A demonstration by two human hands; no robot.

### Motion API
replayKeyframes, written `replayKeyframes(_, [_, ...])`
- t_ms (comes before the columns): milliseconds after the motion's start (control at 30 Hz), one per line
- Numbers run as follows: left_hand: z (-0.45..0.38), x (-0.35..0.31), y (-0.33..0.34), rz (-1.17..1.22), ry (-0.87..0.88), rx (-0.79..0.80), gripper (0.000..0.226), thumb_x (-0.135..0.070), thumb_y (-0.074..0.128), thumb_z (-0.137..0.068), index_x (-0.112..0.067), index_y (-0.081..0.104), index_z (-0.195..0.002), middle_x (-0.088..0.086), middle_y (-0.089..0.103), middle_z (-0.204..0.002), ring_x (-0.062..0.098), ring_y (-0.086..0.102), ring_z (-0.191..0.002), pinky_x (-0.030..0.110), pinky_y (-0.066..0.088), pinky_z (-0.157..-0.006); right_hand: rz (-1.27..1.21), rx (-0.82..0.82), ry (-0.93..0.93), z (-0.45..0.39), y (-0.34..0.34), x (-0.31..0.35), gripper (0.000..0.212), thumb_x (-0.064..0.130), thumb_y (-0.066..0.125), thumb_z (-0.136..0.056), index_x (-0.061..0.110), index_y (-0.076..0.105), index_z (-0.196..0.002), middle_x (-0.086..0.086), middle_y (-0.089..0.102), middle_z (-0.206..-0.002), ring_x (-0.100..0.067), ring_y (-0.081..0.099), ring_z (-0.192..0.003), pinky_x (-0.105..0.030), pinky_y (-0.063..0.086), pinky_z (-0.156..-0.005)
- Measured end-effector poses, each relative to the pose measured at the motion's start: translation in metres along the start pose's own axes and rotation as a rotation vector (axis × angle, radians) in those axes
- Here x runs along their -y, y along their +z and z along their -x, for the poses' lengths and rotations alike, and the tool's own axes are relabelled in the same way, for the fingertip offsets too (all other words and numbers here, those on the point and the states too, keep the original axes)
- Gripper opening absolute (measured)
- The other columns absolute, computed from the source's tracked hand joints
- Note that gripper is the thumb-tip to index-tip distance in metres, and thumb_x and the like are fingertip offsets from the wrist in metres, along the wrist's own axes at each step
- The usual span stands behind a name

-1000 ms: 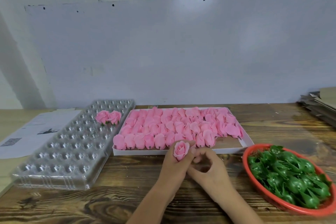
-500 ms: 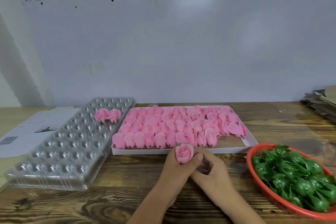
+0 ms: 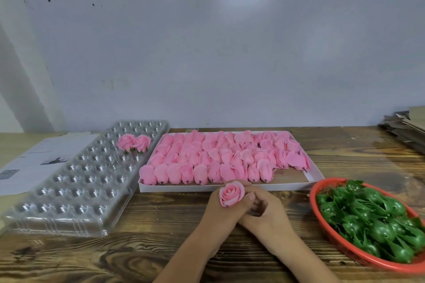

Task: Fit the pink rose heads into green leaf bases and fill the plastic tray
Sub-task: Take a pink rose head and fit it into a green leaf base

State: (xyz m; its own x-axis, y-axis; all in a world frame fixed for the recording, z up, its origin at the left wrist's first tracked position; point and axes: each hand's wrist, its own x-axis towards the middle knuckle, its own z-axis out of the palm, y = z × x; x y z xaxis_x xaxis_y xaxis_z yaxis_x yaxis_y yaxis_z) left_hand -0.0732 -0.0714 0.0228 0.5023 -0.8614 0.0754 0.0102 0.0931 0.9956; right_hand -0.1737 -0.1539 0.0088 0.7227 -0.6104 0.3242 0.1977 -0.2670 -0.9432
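Your left hand [image 3: 226, 210] pinches a pink rose head [image 3: 231, 193] above the wooden surface [image 3: 161, 232], thumb and fingers [image 3: 250, 196] curled round the base of the bloom, while your right hand [image 3: 269, 213] curls in against its underside; whether those right fingers hold a green leaf base there cannot be told, since the bloom and knuckles hide it. The rose looks light, soft and easily crushed, so the grip likely belongs low, at the stiffer base beneath the petals, not on the petals themselves. Just beyond your fingers lies the white box of loose rose heads [image 3: 230, 158]; off to the right of them sits the red basket [image 3: 322, 220] of leaf bases [image 3: 372, 216]; well off to their left, the clear plastic tray [image 3: 76, 181] carries two finished roses [image 3: 133, 142] near its far end, most cells unfilled. Compared with a second earlier, the bloom has turned to face more upward and your hands have closed tighter together; the tray's count is unchanged.
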Motion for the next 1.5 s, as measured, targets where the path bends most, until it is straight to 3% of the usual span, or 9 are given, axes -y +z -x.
replayKeyframes(133, [0.001,-0.001,-0.001,0.015,0.022,-0.003,0.024,-0.006,0.071,-0.093,-0.022,0.075,-0.11,-0.001,0.078,-0.103,0.01,0.073,-0.097,0.015,0.055,-0.075,0.023,0.056,-0.032,-0.001,-0.002,0.002,0.041,0.0,0.075,-0.078,0.024,0.074,-0.111,0.005,0.074,-0.111,-0.009,0.069,-0.103,-0.018,0.053,-0.085])
replayKeyframes(267, [0.001,-0.003,-0.003,0.029,0.023,0.032,0.024,-0.009,0.075,-0.089,-0.022,0.077,-0.108,0.004,0.077,-0.104,0.015,0.073,-0.095,0.023,0.058,-0.071,-0.017,0.125,0.049,0.0,-0.002,0.01,0.04,0.023,0.072,-0.072,0.037,0.074,-0.109,0.006,0.075,-0.106,-0.006,0.07,-0.091,-0.018,0.052,-0.071])
replayKeyframes(400, [0.002,-0.005,-0.004,0.025,0.001,0.064,0.026,-0.022,0.075,-0.081,-0.025,0.077,-0.107,0.004,0.077,-0.101,0.013,0.072,-0.094,0.024,0.057,-0.07,-0.062,0.199,0.128,0.001,-0.006,0.01,0.042,0.01,0.07,-0.081,0.035,0.072,-0.114,0.0,0.073,-0.107,-0.012,0.067,-0.088,-0.025,0.055,-0.071])
replayKeyframes(567, [0.004,-0.003,0.001,0.076,-0.026,-0.02,0.022,-0.018,0.077,-0.082,-0.029,0.08,-0.101,0.006,0.079,-0.096,0.019,0.075,-0.093,0.021,0.057,-0.078,-0.039,0.079,0.053,0.003,-0.002,0.009,0.044,-0.008,0.075,-0.073,0.021,0.074,-0.106,0.004,0.075,-0.103,-0.008,0.071,-0.094,-0.014,0.051,-0.079])
replayKeyframes(700, [0.004,-0.001,0.005,0.1,-0.042,-0.064,0.023,-0.005,0.076,-0.088,-0.023,0.079,-0.101,0.007,0.079,-0.098,0.02,0.076,-0.095,0.021,0.058,-0.079,0.082,-0.025,0.014,0.004,0.004,0.007,0.047,-0.004,0.075,-0.074,0.029,0.071,-0.107,0.01,0.075,-0.101,-0.005,0.07,-0.095,-0.014,0.051,-0.08])
replayKeyframes(800, [0.004,-0.001,0.007,0.128,-0.02,-0.072,0.021,-0.015,0.079,-0.077,-0.019,0.08,-0.098,0.012,0.079,-0.097,0.026,0.076,-0.094,0.029,0.059,-0.084,0.073,-0.046,-0.045,0.005,0.005,0.007,0.046,-0.006,0.073,-0.075,0.029,0.072,-0.105,0.01,0.075,-0.103,-0.005,0.07,-0.096,-0.013,0.051,-0.082])
replayKeyframes(1133, [0.002,-0.003,-0.004,0.062,0.053,0.057,0.027,-0.03,0.085,-0.069,-0.015,0.077,-0.09,0.001,0.076,-0.116,0.017,0.071,-0.107,0.023,0.057,-0.081,0.008,0.152,0.097,0.004,-0.005,0.022,0.031,0.021,0.069,-0.071,0.025,0.076,-0.101,-0.002,0.076,-0.095,-0.011,0.071,-0.091,-0.024,0.054,-0.079])
replayKeyframes(1333, [0.003,-0.009,-0.009,0.129,0.025,0.182,0.033,-0.036,0.09,-0.072,-0.019,0.075,-0.097,0.005,0.07,-0.128,0.02,0.069,-0.107,0.021,0.054,-0.071,-0.109,0.209,0.19,0.006,-0.008,0.026,0.035,0.024,0.069,-0.079,0.03,0.073,-0.114,-0.014,0.073,-0.106,-0.026,0.066,-0.096,-0.029,0.055,-0.079])
replayKeyframes(1500, [0.004,-0.011,-0.008,0.053,0.052,0.141,0.04,-0.051,0.088,-0.073,-0.024,0.078,-0.1,0.004,0.075,-0.117,0.017,0.072,-0.1,0.024,0.055,-0.077,-0.134,0.202,0.21,0.007,-0.007,0.027,0.039,0.018,0.069,-0.08,0.032,0.073,-0.116,-0.011,0.074,-0.106,-0.018,0.064,-0.091,-0.03,0.054,-0.076])
